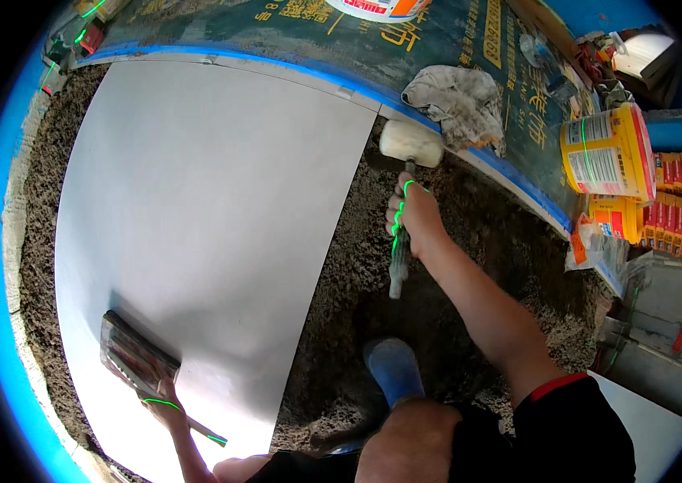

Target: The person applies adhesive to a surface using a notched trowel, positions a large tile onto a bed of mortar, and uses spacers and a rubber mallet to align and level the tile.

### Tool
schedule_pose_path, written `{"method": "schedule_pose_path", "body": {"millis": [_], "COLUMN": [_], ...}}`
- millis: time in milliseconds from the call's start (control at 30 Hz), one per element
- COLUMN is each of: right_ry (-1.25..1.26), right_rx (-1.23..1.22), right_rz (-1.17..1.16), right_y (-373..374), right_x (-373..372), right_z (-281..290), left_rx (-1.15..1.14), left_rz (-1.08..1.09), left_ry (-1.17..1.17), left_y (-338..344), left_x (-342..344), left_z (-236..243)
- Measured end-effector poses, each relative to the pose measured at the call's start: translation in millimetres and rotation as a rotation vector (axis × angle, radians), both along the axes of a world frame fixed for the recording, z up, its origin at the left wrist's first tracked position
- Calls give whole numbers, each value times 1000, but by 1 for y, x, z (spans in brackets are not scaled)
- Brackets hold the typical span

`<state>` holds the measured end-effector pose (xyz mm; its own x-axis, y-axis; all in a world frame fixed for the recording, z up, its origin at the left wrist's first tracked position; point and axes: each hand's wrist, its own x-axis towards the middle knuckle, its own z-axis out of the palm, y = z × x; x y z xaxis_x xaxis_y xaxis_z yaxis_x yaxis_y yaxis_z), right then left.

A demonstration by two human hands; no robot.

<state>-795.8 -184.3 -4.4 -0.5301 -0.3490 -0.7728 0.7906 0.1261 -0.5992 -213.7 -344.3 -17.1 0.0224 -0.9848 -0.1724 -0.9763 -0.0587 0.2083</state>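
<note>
left hand: some dark flat tool, kinda hard to tell what, over big pale tile | right hand: gripping white-headed mallet

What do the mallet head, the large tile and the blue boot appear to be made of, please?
Mallet head: probably rubber, matte and off-white, judging by its thick, rounded block shape.
Large tile: likely ceramic or porcelain, smooth, given its soft sheen.
Blue boot: perhaps rubber or plastic; its surface looks smooth, faintly shiny.
</note>
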Motion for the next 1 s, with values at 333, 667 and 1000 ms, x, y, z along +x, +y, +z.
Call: {"method": "schedule_pose_path", "body": {"millis": [333, 667, 1000], "right_ry": [922, 788, 1511], "right_rx": [119, 572, 1135], "right_rz": [23, 213, 533], "right_y": [104, 130, 120], "right_x": [-17, -255, -281], "right_z": [41, -22, -7], "left_rx": [3, -80, 80], "left_rz": [-218, -514, -888], "left_ry": [-32, -326, -84], "left_y": [-30, -101, 15], "left_x": [24, -82, -457], "left_z": [-4, -10, -38]}}
